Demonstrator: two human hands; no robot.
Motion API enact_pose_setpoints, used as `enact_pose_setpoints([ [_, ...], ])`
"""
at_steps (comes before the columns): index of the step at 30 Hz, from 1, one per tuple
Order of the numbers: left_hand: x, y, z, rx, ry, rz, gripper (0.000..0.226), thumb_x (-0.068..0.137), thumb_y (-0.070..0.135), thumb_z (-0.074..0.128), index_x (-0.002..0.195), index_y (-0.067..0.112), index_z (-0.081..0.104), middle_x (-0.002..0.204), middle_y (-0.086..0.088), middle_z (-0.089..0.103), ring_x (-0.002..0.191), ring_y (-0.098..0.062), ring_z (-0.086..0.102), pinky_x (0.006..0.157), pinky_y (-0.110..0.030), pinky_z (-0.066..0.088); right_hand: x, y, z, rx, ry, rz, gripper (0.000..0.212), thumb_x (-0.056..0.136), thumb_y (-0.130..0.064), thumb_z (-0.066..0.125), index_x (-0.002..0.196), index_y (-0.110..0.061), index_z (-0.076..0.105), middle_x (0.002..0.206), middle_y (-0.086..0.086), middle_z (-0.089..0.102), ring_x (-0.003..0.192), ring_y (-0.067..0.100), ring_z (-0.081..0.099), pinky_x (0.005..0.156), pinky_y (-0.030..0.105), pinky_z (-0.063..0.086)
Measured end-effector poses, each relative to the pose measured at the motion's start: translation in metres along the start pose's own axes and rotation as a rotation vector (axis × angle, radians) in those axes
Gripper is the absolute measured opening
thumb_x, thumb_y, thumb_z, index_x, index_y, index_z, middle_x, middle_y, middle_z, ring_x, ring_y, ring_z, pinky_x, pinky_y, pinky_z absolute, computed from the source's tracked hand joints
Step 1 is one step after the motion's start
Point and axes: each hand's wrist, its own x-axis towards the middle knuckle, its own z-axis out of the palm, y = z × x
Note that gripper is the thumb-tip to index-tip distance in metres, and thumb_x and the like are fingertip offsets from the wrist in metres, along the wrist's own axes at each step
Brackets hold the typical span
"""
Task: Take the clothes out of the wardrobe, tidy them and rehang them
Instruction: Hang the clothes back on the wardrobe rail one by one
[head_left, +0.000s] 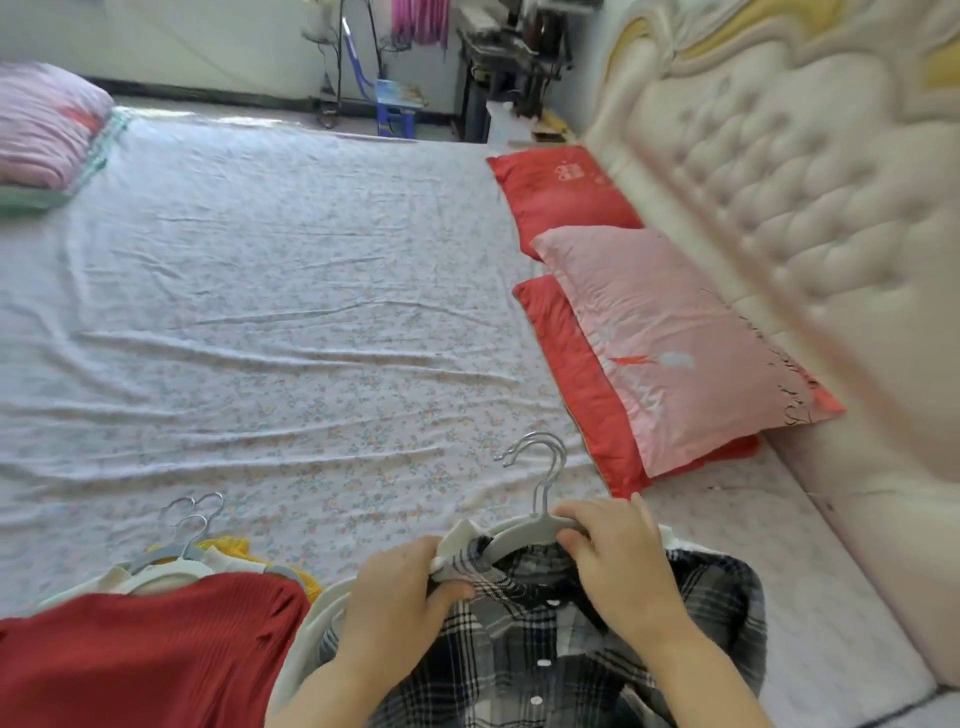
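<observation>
Our plaid shirt (717, 613) lies at the bed's (291, 322) near edge. Its collar and hanger (511, 538) hooks point away from us, and its hem is cut off. Left hand (400, 592) pinches the hanger's end; right hand (618, 561) curls over the other shoulder.

On the bed's (291, 322) near edge a shirt (545, 649) is lying, a hanger (519, 535) sitting in its collar, with the left hand (400, 592) and right hand (618, 561) gripping that hanger. A sweater (145, 649) is lying at the bed's near left. Pillows (675, 343) are lying along its right side against the headboard (779, 182), and a quilt (41, 124) is resting at its far left.
</observation>
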Motion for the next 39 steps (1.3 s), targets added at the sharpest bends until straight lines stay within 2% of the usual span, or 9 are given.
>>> enact_pose_setpoints([
  [4,-0.015,0.031,-0.030,-0.012,0.081,0.050,0.031,0.079,0.053,0.062,0.071,0.039,0.035,0.062,0.018,0.045,0.057,0.001,0.041,0.053,-0.017,0.029,0.000,-0.019,-0.052,0.213,-0.011,-0.070,0.022,0.090,-0.024,0.056,0.110,-0.031,0.060,0.096,-0.023,0.060,0.097,0.008,0.049,0.098,0.031,0.030],
  [8,-0.014,0.063,-0.060,-0.004,0.185,0.093,0.025,0.080,0.056,0.058,0.079,0.037,0.042,0.068,0.020,0.048,0.066,-0.002,0.046,0.056,-0.016,0.030,0.005,-0.046,-0.098,0.548,0.001,-0.074,0.023,0.094,-0.017,0.052,0.100,-0.038,0.060,0.094,-0.022,0.068,0.097,-0.007,0.058,0.079,0.008,0.040],
  [11,-0.011,0.085,-0.086,0.022,0.278,0.108,0.023,0.079,0.056,0.057,0.087,0.037,0.049,0.068,0.021,0.047,0.067,-0.003,0.046,0.054,-0.015,0.028,0.012,-0.060,-0.129,0.632,0.078,-0.091,0.023,0.094,-0.009,0.050,0.102,-0.026,0.062,0.084,-0.019,0.070,0.083,-0.011,0.061,0.067,0.001,0.040],
  [14,-0.009,0.105,-0.114,0.032,0.384,0.150,0.031,0.077,0.055,0.060,0.098,0.033,0.056,0.071,0.020,0.052,0.069,-0.005,0.049,0.058,-0.018,0.028,0.018,-0.074,-0.159,0.712,0.170,-0.154,0.022,0.092,-0.002,0.049,0.100,-0.018,0.063,0.079,-0.011,0.070,0.074,-0.003,0.064,0.064,0.003,0.042],
  [21,-0.028,0.146,-0.186,0.090,0.545,0.169,0.033,0.076,0.056,0.059,0.098,0.031,0.054,0.075,0.019,0.053,0.075,-0.009,0.051,0.065,-0.024,0.026,0.025,-0.123,-0.212,0.838,0.313,-0.329,0.022,0.091,0.002,0.050,0.085,-0.016,0.062,0.074,-0.011,0.070,0.068,0.002,0.065,0.061,0.011,0.048],
  [25,-0.047,0.153,-0.230,0.199,0.713,0.143,0.050,0.076,0.061,0.054,0.118,0.033,0.050,0.098,0.014,0.063,0.084,-0.008,0.051,0.063,-0.020,0.026,0.029,-0.164,-0.240,0.884,0.347,-0.446,0.026,0.091,0.000,0.050,0.081,-0.021,0.061,0.075,-0.011,0.071,0.071,0.009,0.067,0.065,0.023,0.054],
  [28,-0.068,0.142,-0.257,0.211,0.825,0.087,0.062,0.077,0.061,0.050,0.131,0.032,0.043,0.117,0.007,0.061,0.104,-0.019,0.054,0.082,-0.030,0.042,0.028,-0.196,-0.253,0.920,0.361,-0.536,0.030,0.091,-0.002,0.052,0.077,-0.028,0.060,0.074,-0.012,0.071,0.071,0.011,0.068,0.067,0.030,0.055],
  [33,-0.118,0.120,-0.287,0.263,1.000,0.038,0.049,0.080,0.040,0.064,0.125,0.022,0.054,0.115,-0.001,0.064,0.106,-0.024,0.057,0.092,-0.043,0.045,0.021,-0.254,-0.258,1.023,0.282,-0.663,0.028,0.091,-0.002,0.052,0.078,-0.025,0.061,0.071,-0.012,0.071,0.068,0.009,0.068,0.063,0.023,0.056],
  [39,-0.193,0.094,-0.323,0.342,1.159,-0.087,0.041,0.082,0.029,0.067,0.120,0.018,0.058,0.111,-0.004,0.065,0.105,-0.026,0.057,0.091,-0.043,0.045,-0.007,-0.335,-0.244,1.154,0.121,-0.747,0.028,0.089,0.001,0.053,0.077,-0.022,0.063,0.070,-0.007,0.071,0.070,0.016,0.069,0.072,0.035,0.057],
])
